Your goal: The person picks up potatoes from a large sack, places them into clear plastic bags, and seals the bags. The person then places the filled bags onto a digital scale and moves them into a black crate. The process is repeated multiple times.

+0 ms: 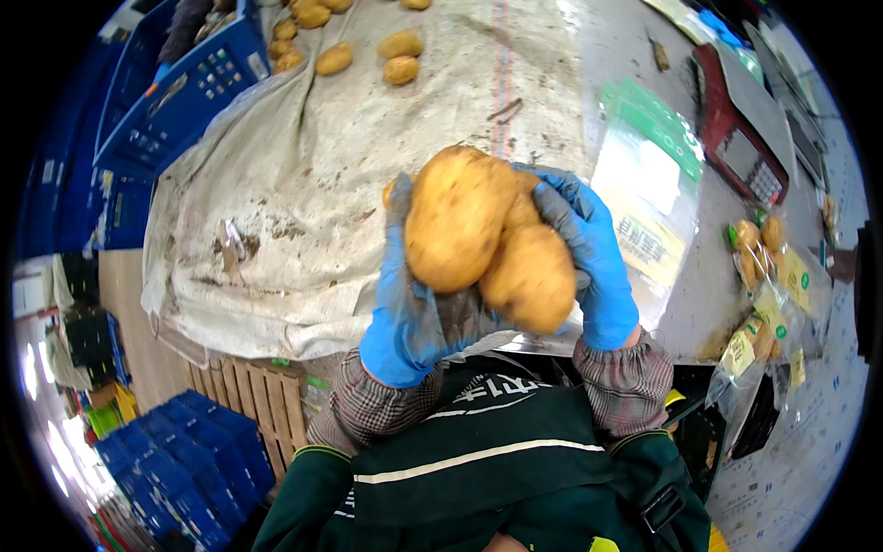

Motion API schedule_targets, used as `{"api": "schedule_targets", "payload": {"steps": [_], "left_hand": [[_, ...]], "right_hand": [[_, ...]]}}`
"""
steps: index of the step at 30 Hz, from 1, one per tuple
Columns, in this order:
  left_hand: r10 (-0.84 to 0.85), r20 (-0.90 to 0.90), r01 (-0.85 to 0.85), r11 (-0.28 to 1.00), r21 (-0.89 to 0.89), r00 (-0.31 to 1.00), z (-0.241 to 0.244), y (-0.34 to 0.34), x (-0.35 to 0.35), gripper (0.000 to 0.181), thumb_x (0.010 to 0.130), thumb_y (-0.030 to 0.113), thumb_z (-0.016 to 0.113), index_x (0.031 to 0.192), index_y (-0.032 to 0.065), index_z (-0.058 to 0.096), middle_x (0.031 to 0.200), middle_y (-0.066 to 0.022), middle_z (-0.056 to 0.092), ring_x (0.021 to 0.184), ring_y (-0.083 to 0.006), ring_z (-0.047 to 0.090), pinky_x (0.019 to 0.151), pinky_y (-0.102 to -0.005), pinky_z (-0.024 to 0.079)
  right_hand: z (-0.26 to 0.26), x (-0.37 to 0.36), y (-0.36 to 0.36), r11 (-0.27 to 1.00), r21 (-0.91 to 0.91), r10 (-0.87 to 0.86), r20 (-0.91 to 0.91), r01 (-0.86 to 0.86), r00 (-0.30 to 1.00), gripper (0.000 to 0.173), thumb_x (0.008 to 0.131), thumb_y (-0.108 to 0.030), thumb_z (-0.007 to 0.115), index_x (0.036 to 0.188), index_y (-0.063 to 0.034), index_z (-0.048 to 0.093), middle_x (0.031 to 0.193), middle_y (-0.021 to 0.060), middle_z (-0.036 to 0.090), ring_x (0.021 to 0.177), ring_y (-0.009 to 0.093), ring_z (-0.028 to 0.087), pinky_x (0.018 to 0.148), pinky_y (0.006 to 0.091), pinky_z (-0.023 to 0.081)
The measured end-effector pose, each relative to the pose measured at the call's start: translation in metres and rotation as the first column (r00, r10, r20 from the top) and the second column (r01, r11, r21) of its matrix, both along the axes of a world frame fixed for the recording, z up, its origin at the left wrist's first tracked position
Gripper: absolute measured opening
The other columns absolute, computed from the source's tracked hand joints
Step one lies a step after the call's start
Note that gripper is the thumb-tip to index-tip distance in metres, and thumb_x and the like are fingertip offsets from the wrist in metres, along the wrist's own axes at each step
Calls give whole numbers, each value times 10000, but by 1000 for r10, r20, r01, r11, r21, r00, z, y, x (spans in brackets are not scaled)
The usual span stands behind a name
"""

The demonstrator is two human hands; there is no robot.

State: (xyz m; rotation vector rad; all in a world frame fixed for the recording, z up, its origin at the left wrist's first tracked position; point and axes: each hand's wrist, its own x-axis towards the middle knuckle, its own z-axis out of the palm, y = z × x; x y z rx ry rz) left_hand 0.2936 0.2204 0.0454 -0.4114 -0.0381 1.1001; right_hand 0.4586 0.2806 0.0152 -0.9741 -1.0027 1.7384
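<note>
Both my hands wear blue gloves with dark soil on them. Between my left hand (407, 317) and my right hand (593, 248) is a cluster of several potatoes (459, 221), pressed together in front of my apron. A large potato lies towards the left; a smaller one (531, 279) sits at the lower right, slightly blurred. Others behind them are partly hidden. Under the hands spreads a soiled pale woven cloth (345, 152) on the table. Loose potatoes (400, 45) rest on its far part. Clear plastic bags with green tops (648, 179) lie to the right of my right hand.
A blue plastic crate (186, 90) stands at the upper left. At the right are a red digital scale (741, 138) and bagged potatoes (759, 248) near the table edge. Blue stacked crates (186, 462) and a wooden pallet (248, 400) are on the floor at lower left.
</note>
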Motion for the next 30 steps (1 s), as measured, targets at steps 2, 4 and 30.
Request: {"api": "schedule_targets", "payload": {"steps": [2,4,30], "left_hand": [[18,-22,-16,998,61,1000,-15,4,6,853,863,738,379,1417,90,372,1387,-197,455,1217,-404,505,956,-645,418],[66,-247,16,948,317,967,-36,5,15,747,958,578,358,1495,92,174,1510,-207,242,1372,-409,290,1042,-596,378],[-403,-361,384,914,-127,841,-95,35,111,633,943,560,427,1403,128,385,1383,-159,469,1268,-322,481,1025,-585,400]], "right_hand": [[10,16,-5,990,133,40,97,-53,994,372,936,-222,606,1228,6,580,1119,95,648,987,161,608,892,288,476],[16,43,-13,963,242,77,175,-119,981,431,904,-191,635,1292,-20,555,1183,95,637,1044,180,594,949,303,444],[-35,166,3,996,-87,23,466,21,884,247,884,-115,617,1097,8,638,837,39,634,706,108,556,672,247,472]]}}
